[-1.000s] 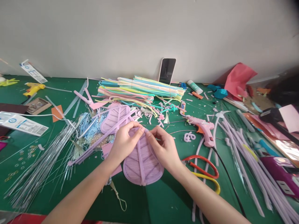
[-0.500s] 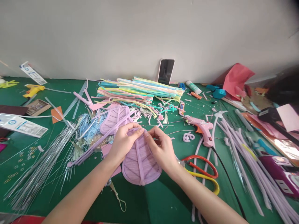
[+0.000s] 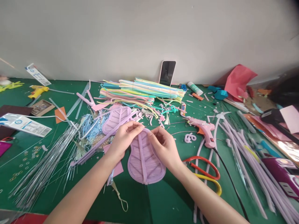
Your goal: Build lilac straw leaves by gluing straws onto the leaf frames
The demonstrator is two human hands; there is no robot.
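Both hands hold the top of a lilac wing-shaped piece (image 3: 149, 165) made of pipe cleaners, with a raised middle rib and slanting veins. My left hand (image 3: 127, 137) pinches its upper left edge between thumb and fingers. On the upper right edge my right hand (image 3: 163, 144) has a similar pinch. The fingertips hide part of the top. A second lilac wing-shaped piece (image 3: 115, 119) lies beyond my left hand, with long lilac pipe cleaners (image 3: 102, 141) across it. A pink glue gun (image 3: 202, 127) rests to the right of my right hand.
Red-and-yellow-handled scissors (image 3: 213, 177) lie by my right forearm. Bundled pastel pipe cleaners (image 3: 142, 90) are at the back, before a leaning phone (image 3: 167, 73). Loose lilac pipe cleaners (image 3: 247, 161) spread on the right, silver wires (image 3: 46, 168) on the left. A black cord (image 3: 231, 183) runs frontward.
The view has shifted slightly, so most things sit a little further right. Both hands keep their pinch on the lilac piece, whose lower end has swung slightly right.
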